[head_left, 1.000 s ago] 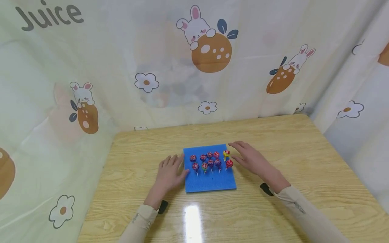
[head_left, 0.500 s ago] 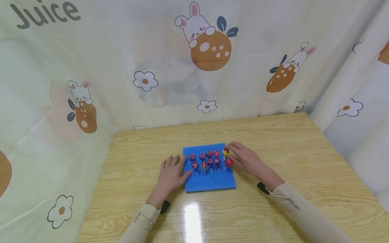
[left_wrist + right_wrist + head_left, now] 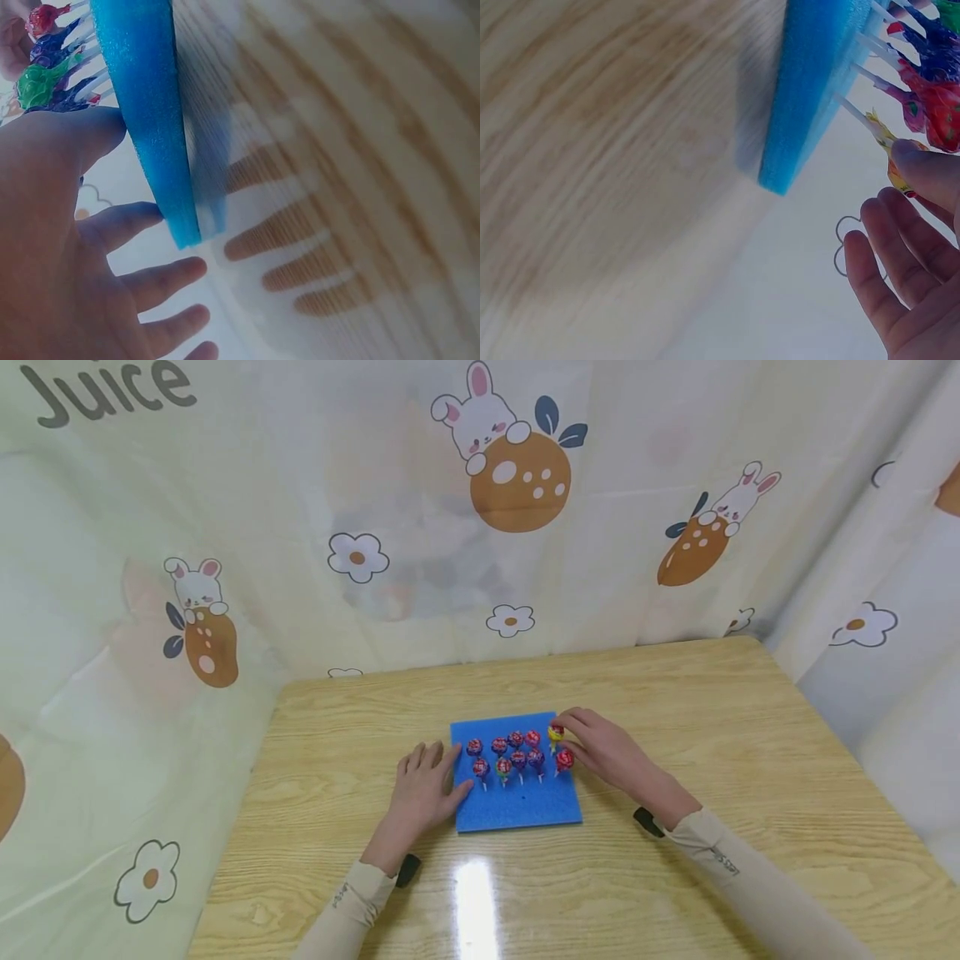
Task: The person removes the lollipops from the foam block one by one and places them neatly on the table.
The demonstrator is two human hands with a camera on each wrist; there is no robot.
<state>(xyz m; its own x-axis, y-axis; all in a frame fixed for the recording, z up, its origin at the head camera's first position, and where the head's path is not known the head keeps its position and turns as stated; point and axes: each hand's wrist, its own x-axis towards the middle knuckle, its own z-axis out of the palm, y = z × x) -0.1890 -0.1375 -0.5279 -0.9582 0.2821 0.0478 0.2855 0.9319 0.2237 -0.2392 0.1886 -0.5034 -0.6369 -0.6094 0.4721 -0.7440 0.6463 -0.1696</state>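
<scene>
A blue foam board (image 3: 517, 810) lies on the table with several wrapped lollipops (image 3: 518, 760) standing in it in two rows, sticks down. My left hand (image 3: 422, 787) rests at the board's left edge. In the left wrist view its thumb (image 3: 97, 131) touches the foam, the index finger lies against the edge, and the other fingers are spread. My right hand (image 3: 617, 758) is at the right end of the rows, pinching the yellow lollipop (image 3: 898, 169) by its wrapped head. That lollipop's stick still meets the foam. Just in front of it stands a red lollipop (image 3: 565, 760).
The wooden table (image 3: 637, 893) extends around the board on all sides. A pale curtain (image 3: 420, 460) printed with rabbits and flowers hangs behind the table and along both sides. The front strip of the foam holds a small dark hole (image 3: 523, 797).
My right hand has moved left to the yellow lollipop and its fingers have come together on it. The left hand has shifted slightly right, further onto the board's edge.
</scene>
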